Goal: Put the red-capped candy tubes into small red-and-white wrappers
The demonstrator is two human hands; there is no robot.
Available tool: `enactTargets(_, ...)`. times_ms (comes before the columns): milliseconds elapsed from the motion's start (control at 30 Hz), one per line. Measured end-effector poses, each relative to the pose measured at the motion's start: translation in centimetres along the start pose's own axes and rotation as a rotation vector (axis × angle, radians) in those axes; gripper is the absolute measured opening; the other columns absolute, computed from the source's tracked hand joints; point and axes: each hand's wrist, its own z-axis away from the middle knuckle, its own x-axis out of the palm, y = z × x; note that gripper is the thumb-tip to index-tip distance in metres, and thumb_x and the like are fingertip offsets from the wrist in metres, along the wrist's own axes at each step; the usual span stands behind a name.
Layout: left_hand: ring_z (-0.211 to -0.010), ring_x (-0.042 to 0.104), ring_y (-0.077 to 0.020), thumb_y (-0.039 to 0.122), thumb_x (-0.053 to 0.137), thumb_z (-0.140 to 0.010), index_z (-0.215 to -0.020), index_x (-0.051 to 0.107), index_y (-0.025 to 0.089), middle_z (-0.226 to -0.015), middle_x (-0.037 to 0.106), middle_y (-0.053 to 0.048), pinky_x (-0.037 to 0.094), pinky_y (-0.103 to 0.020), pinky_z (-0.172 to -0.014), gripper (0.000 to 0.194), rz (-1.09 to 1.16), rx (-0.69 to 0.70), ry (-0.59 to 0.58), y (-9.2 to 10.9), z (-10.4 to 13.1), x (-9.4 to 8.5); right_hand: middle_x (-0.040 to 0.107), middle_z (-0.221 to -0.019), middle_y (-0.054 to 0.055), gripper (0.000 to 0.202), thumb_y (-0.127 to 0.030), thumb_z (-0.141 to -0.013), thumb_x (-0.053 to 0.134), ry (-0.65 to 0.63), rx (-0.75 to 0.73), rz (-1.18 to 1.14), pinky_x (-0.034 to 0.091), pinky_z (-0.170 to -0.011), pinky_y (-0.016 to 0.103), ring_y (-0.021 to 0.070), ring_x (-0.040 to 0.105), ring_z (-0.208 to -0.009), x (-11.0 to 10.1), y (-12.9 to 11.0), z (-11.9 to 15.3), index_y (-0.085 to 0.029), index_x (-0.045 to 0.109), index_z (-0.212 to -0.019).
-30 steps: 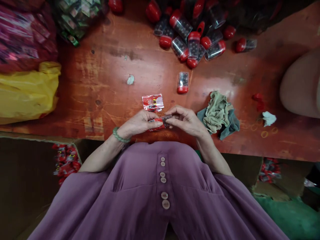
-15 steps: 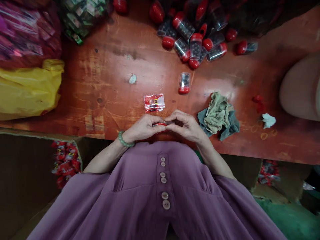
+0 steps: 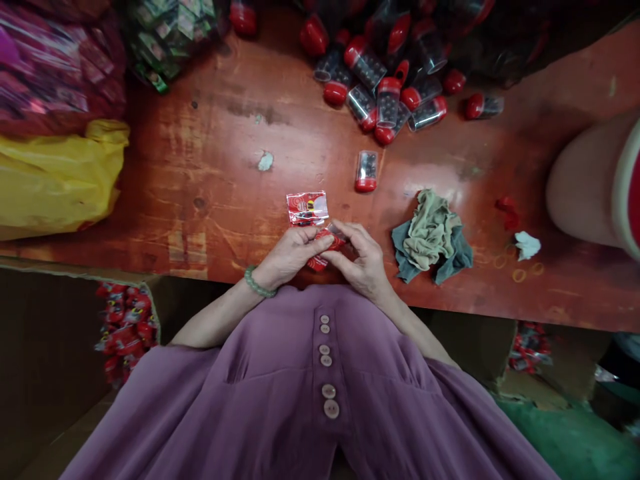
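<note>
Left hand [image 3: 290, 257] and right hand [image 3: 363, 260] pinched together on a small red packet [image 3: 326, 248] at the near edge of the tabletop [image 3: 225, 193]. Just beyond the packet, a second red-and-white packet [image 3: 307, 207] lying flat. Right of the packet, a crumpled cloth [image 3: 431, 237]; farther back, a lone red-capped vial [image 3: 366, 171].

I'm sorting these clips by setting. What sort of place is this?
Probably a small hand-packing workshop. A worn red wooden table holds a heap of red-capped clear tubes filled with dark beads, both hands work a red packet, and a box of filled packets sits below.
</note>
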Motion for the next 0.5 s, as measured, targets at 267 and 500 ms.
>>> enactTargets(267,-0.059,0.056,-0.0055,0.052,0.081,-0.070,-0.082,0.068,0.013,-0.069,0.065,0.002,0.047,-0.018,-0.059,0.043,0.113,0.022,0.052,-2.2,-0.1,0.3,0.069,-0.111,0.005,0.033,-0.033,-0.088,0.072,-0.003,0.128,-0.118,0.056,-0.095,0.042,0.0190,0.067,-0.103,0.7,0.7,0.9,-0.030,0.070,-0.121)
enactTargets(500,-0.064,0.060,-0.0105,0.048,0.067,-0.085,-0.087,0.070,0.016,-0.073,0.068,0.000,0.049,-0.022,-0.060,0.032,-0.417,0.112,0.134,0.9,4.3,-1.1,0.068,-0.124,0.006,0.041,-0.040,-0.091,0.067,-0.201,-0.001,-0.062,0.056,-0.097,0.040,0.0198,0.066,-0.111,0.5,-0.7,0.6,-0.031,0.064,-0.131)
